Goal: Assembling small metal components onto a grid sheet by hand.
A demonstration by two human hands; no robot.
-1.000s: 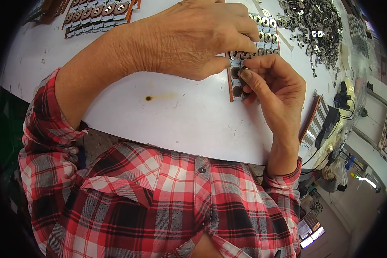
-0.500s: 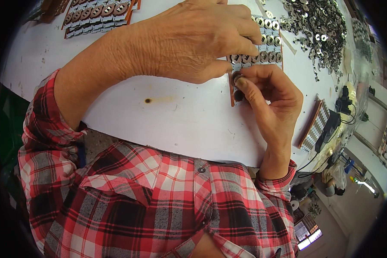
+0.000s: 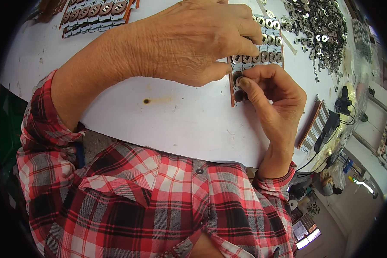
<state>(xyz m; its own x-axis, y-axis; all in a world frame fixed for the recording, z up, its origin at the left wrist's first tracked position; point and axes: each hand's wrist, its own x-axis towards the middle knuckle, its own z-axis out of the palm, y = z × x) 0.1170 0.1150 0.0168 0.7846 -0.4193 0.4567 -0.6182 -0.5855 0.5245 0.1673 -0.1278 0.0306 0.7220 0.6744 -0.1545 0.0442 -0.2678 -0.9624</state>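
A panel of small circuit boards (image 3: 272,38) lies on the white table, with rows of round silver metal clips on it. My left hand (image 3: 206,43) reaches across its left side, fingers apart and fingertips resting on the panel, thumb stretched toward its left edge. At the nearer end, my right hand (image 3: 279,88) holds thumb and forefinger together beside a dark round pad (image 3: 238,77). Whatever is in that pinch is hidden by the fingertips. Another dark round pad (image 3: 238,95) shows just below, without a silver clip on it.
A heap of loose metal clips (image 3: 320,34) spreads at the far right. Stacked panels (image 3: 94,15) lie at the far left. Toward the right edge stands another panel (image 3: 313,124) beside a black device (image 3: 329,131) with cables.
My right thumb and forefinger have shifted slightly right, uncovering more of the upper dark pad. My left hand keeps nearly the same place.
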